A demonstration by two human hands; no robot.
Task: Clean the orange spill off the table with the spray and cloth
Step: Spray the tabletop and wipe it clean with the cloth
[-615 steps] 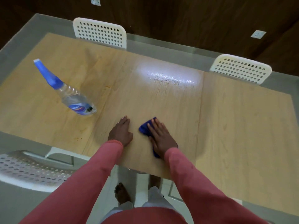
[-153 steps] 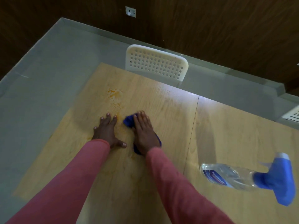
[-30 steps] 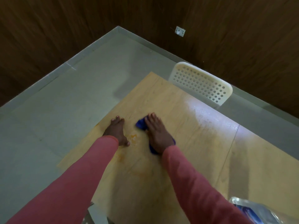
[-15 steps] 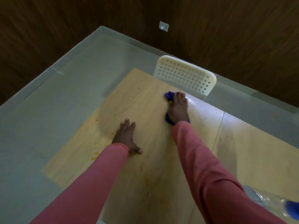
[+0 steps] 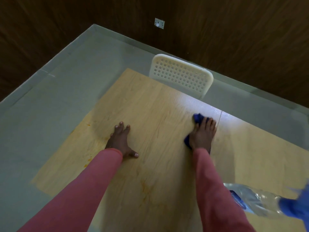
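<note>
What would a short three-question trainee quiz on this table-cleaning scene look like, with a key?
1. True or false: the right hand presses the blue cloth on the table.
2. What is the left hand doing? A) holding the spray bottle B) resting flat on the table C) gripping the chair
3. Fill in: the spray bottle lies on its ____.

Key: 1 true; 2 B; 3 side.
</note>
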